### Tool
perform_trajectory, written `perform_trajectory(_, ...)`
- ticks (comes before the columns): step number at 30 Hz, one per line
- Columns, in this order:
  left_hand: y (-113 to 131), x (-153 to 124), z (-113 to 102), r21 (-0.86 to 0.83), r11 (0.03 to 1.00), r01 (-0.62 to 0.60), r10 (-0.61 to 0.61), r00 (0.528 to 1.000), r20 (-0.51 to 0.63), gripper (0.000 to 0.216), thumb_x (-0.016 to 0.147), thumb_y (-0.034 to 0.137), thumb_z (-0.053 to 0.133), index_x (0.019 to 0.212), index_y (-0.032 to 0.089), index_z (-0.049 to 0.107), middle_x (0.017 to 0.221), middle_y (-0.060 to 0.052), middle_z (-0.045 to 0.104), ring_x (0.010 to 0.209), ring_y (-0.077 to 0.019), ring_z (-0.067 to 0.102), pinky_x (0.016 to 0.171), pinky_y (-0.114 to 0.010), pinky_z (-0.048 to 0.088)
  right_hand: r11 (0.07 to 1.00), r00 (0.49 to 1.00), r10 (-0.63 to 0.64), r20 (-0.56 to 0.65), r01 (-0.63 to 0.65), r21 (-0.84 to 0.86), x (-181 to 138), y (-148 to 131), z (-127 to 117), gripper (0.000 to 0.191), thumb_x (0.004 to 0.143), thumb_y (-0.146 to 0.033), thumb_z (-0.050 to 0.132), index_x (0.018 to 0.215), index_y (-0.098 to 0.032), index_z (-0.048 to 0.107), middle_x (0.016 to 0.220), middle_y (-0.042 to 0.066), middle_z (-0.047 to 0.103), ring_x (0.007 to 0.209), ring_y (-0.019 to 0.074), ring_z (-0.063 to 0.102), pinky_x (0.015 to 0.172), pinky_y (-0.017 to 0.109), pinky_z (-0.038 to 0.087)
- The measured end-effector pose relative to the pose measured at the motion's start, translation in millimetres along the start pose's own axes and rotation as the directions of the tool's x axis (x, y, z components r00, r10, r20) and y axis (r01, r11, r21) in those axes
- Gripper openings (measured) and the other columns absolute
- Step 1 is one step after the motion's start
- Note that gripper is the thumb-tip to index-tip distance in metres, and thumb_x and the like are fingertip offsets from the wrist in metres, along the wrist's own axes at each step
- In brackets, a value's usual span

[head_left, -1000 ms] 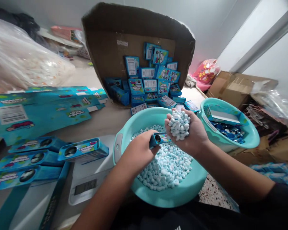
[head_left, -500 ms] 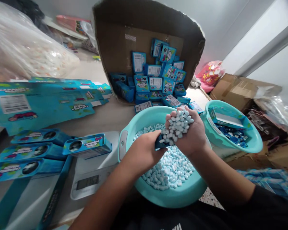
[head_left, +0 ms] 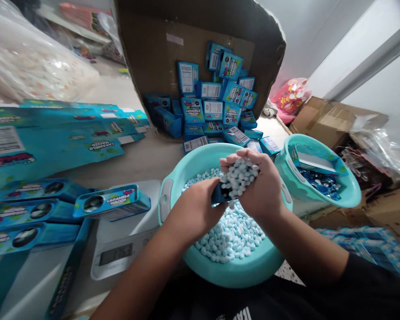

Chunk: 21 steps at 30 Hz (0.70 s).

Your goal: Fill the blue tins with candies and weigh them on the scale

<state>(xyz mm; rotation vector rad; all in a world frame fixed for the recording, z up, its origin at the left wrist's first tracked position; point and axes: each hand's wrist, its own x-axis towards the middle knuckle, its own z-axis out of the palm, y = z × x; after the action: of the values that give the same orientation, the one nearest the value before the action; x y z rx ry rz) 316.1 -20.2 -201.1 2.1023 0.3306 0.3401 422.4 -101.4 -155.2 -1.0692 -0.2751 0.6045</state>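
Note:
Over a turquoise tub [head_left: 233, 276] of pale blue candies [head_left: 228, 240], my right hand [head_left: 265, 191] is cupped around a heap of the same candies [head_left: 240, 175]. My left hand [head_left: 200, 206] grips a small dark blue box [head_left: 220, 195], its open end turned to the heap; most of the box is hidden by my fingers. Candies lie at the box's mouth, and one sits just below it. Left of the tub, a blue candy box [head_left: 111, 202] with a round window rests on a digital scale [head_left: 120, 253].
Several filled-looking boxes [head_left: 36, 211] lie at the left near flat printed cartons [head_left: 53, 138]. A large cardboard box [head_left: 146, 49] on its side holds many small blue boxes [head_left: 213, 111]. A second turquoise tub [head_left: 350, 195] stands at the right, by cardboard boxes [head_left: 316, 118].
My right hand has tipped toward the small box, and its heap of candies is smaller and nearer the opening. The whole view has shifted slightly.

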Motion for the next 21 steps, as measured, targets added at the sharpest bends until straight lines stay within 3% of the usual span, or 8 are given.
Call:
perform_trajectory(11, 2.5, -1.4, -4.8, -0.086, 0.995, -0.059, 0.059, 0.998, 0.003, 0.04, 0.081, 0.018, 0.069, 0.119, 0.024, 0.059, 0.114, -0.002, 0.07, 0.101, -0.0243, 0.066, 0.083, -0.035, 0.05, 0.994, 0.984, -0.08, 0.156, 0.09, -0.056, -6.2, -6.2, 1.5, 0.019, 0.079, -0.028, 0.06, 0.073, -0.021, 0.076, 0.08, 0.002, 0.076, 0.087, 0.0183, 0.073, 0.085, 0.031, 0.058)
perform_trajectory(15, 3.4, -0.1, -3.9, -0.113, 0.992, -0.056, 0.052, 0.998, -0.042, 0.033, 0.081, 0.017, 0.071, 0.112, 0.023, 0.061, 0.107, 0.0, 0.071, 0.096, -0.0209, 0.066, 0.083, -0.033, 0.051, 0.992, 0.98, -0.118, 0.157, 0.125, -0.035, -4.4, -6.8, 0.7, 0.018, 0.081, -0.028, 0.061, 0.075, -0.021, 0.076, 0.079, 0.0, 0.075, 0.088, 0.0171, 0.073, 0.087, 0.031, 0.057)
perform_trajectory(21, 2.9, 0.8, -2.6, -0.106, 0.993, -0.059, 0.053, 0.997, -0.059, 0.042, 0.08, 0.016, 0.073, 0.12, 0.026, 0.061, 0.111, 0.001, 0.07, 0.098, -0.0196, 0.065, 0.09, -0.033, 0.051, 0.989, 0.979, -0.137, 0.15, 0.143, -0.029, -3.6, -7.4, -0.9, 0.017, 0.084, -0.029, 0.061, 0.078, -0.021, 0.074, 0.081, 0.0, 0.074, 0.083, 0.0163, 0.072, 0.085, 0.032, 0.058)
